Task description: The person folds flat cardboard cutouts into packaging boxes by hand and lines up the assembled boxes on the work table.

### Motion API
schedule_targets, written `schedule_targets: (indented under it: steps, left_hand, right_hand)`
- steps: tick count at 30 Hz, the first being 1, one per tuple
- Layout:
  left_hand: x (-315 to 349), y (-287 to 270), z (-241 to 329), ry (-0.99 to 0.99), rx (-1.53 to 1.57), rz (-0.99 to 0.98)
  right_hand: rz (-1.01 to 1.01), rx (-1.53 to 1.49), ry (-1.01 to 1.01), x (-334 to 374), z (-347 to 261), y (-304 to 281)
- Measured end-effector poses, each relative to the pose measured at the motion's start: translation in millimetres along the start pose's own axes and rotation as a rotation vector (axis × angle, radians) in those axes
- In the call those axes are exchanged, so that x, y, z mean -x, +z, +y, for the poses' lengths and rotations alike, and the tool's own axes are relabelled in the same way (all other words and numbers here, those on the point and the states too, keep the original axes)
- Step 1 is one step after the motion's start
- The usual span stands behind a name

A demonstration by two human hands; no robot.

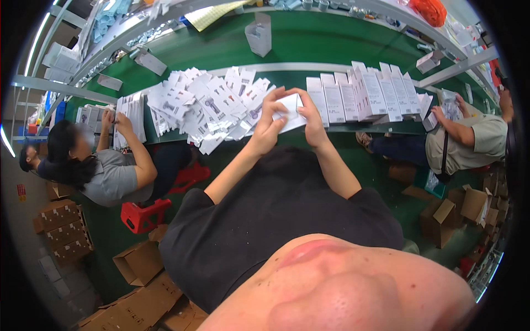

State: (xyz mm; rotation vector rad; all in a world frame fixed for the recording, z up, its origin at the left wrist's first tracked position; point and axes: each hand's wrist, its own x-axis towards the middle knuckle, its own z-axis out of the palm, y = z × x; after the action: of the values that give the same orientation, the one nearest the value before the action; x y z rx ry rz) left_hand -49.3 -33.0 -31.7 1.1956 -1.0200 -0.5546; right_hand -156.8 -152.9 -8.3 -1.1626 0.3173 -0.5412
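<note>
Between my two hands is a white carton [290, 104], its small end facing up toward me. My left hand [269, 118] is wrapped round its left side, the thumb lying across the front. The fingers of my right hand [313, 122] close on its right edge. To the left lies a loose heap of flat printed cartons [212, 105]. Just right of my hands, a row of folded-up white boxes [367, 94] stands upright on the green bench. Whether anything is inside the held carton cannot be seen.
A single white box [258, 38] stands on the green conveyor belt [210, 44], with another box [150, 60] farther left. Co-workers sit on both sides, the left one in a grey shirt [116, 171]. Red stools [144, 215] and brown cardboard boxes [141, 262] are on the floor.
</note>
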Motion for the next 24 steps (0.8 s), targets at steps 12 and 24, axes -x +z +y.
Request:
schedule_targets:
  steps: [12, 24]
  left_hand:
    - [8, 18, 19, -0.003, -0.088, -0.026]
    - [28, -98, -132, -0.101, -1.297, 0.037]
  right_hand:
    - [0.013, 0.350, -0.051, 15, -12, -13]
    - [0.261, 1.210, -0.392, 25, 1, -69]
